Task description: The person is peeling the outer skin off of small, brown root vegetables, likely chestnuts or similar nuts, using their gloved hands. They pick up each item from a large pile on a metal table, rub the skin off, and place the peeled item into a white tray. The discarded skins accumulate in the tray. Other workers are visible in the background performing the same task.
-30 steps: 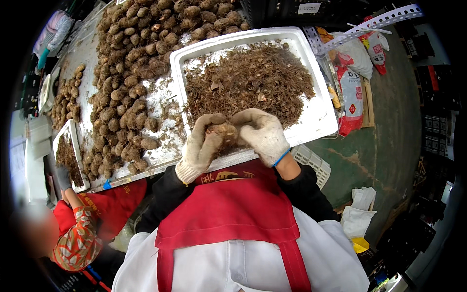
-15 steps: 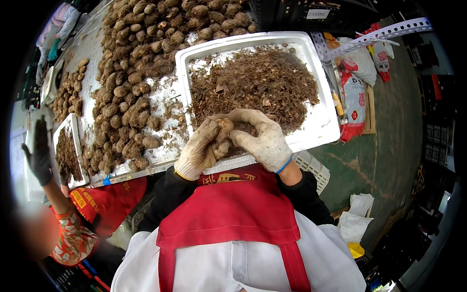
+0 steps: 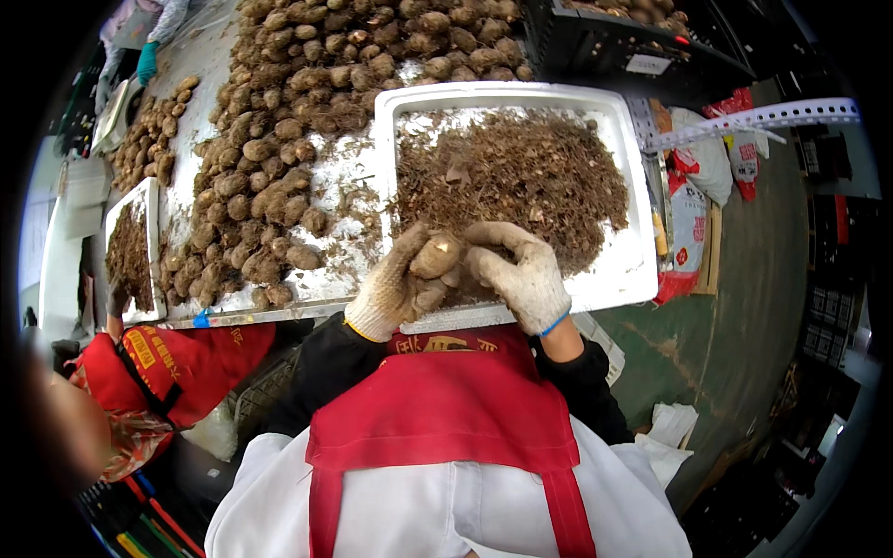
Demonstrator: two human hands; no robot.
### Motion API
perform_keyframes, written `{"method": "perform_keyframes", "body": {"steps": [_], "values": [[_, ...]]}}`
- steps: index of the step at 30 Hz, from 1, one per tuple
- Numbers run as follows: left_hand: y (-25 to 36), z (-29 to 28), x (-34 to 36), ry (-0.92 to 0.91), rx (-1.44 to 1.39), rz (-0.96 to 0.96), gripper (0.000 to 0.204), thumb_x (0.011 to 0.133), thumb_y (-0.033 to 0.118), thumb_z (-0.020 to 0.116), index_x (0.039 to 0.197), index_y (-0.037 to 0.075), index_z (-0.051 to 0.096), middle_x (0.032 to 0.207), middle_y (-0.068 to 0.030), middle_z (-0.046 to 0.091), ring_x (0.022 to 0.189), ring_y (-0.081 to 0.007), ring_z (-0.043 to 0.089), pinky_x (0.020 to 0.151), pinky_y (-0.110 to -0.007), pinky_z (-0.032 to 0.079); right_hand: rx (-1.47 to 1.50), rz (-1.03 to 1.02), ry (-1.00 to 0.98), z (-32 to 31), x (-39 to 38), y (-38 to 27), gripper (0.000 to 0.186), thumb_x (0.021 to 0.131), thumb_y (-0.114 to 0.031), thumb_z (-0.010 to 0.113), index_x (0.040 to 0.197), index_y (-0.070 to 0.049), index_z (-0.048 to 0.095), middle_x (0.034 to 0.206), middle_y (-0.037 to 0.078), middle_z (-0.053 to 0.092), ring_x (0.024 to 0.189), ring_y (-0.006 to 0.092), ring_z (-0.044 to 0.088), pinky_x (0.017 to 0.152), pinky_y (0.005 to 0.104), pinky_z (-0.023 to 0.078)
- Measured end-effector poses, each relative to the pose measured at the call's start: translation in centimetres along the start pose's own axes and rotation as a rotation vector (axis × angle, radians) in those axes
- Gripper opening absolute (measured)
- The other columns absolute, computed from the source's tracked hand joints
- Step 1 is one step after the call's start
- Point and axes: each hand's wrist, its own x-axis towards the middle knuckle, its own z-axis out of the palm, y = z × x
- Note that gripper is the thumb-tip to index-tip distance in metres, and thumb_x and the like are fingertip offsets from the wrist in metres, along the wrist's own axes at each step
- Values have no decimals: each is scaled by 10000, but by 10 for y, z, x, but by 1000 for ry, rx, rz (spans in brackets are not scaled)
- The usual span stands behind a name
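Note:
My gloved left hand (image 3: 392,290) grips a brown tuber (image 3: 433,256) with a pale patch on top, over the near part of a white foam box (image 3: 637,223). Close on the tuber's right, my gloved right hand (image 3: 521,279) is open, its fingers curved and apart. Brown fibrous peelings (image 3: 512,177) fill much of the box. Left of the box lies a large heap of hairy tubers (image 3: 265,186) on a pale work table (image 3: 344,163).
A co-worker in a red apron (image 3: 186,363) is at the left beside a small foam tray (image 3: 153,214); another person's teal glove (image 3: 146,63) shows beyond a smaller tuber pile (image 3: 144,139). A black crate (image 3: 642,56), perforated metal strip (image 3: 753,118) and red-white sacks (image 3: 686,223) are at the right.
The tuber has turned to show a pale patch, and my right fingers have drawn apart from it. The co-worker's raised hand has lowered. The scene has shifted slightly right and down in view.

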Motion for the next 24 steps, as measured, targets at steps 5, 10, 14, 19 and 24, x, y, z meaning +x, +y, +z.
{"method": "perform_keyframes", "body": {"steps": [5, 10, 14, 19, 24], "values": [[8, 1, -1, 90, 141, -31, 429, 1052, 482, 400, 1124, 96, 572, 790, -96, 649, 472, -91, 492, 357, -198, 315, -107, -70, -15, 8, 6, 2, 280, 866, -125, 645, 1106, 8, 698, 1015, 91, 724, 919, 135, 667, 843, 272, 524], [79, -14, -12, 228, -91, 225, 398, 911, 311, 706, 1116, 17, 533, 1030, -161, 596, 833, -215, 647, 619, -281, 592, -91, -40, 138, -2, 0, 19, 258, 880, -171, 658, 1062, 5, 706, 951, 77, 717, 831, 122, 655, 769, 256, 526], [202, -50, -33, 87, -379, 524, 142, 913, 154, 670, 963, 31, 619, 838, -98, 655, 677, -139, 623, 543, -273, 545, -197, -113, 256, -16, -4, 39, 270, 887, -196, 653, 1061, 4, 707, 929, 75, 708, 834, 128, 655, 765, 269, 524], [336, -101, -68, 190, -170, 1156, 192, 930, 164, 635, 1040, 8, 623, 1056, -181, 680, 954, -283, 704, 853, -398, 629, -63, 6, 247, -7, -18, 45, 273, 897, -158, 640, 1099, 18, 687, 893, 49, 681, 798, 112, 618, 743, 257, 509], [281, -27, 42, 386, 776, 694, 515, 954, 408, 634, 1255, -3, 563, 1123, -155, 668, 829, -194, 654, 778, -324, 570, 3, 42, 193, 8, -21, 43, 217, 927, -81, 594, 1099, 30, 667, 890, 29, 675, 786, 86, 599, 706, 233, 493]]}}
